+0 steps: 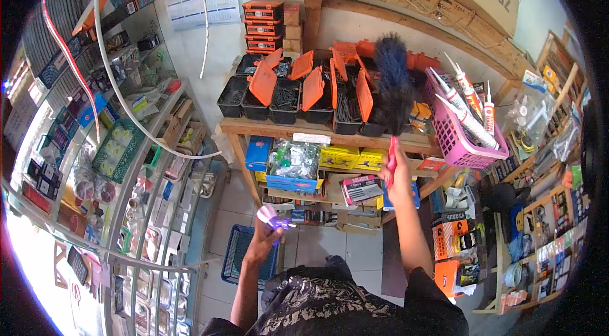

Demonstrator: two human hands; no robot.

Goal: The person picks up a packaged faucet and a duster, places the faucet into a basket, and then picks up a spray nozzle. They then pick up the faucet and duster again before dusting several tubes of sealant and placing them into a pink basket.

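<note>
My right hand (397,179) is closed around the pink handle of a feather duster (393,76), raised upright in front of the shelf. The duster's dark blue and black bristles overlap the right end of a row of black bins (285,98) with orange lids, which hold screws and nails. Lower down on the left, my left hand (260,246) is closed on a small purple and white item (273,217) with prongs or tips pointing right; its kind I cannot tell. Below that hand, a blue basket (231,266) sits on the tiled floor.
A pink basket (469,153) of sealant tubes stands at the shelf's right end. Glass shelving (158,171) packed with goods runs along the left. White cables (104,70) hang at the upper left. A wooden rack (539,222) stands at the right.
</note>
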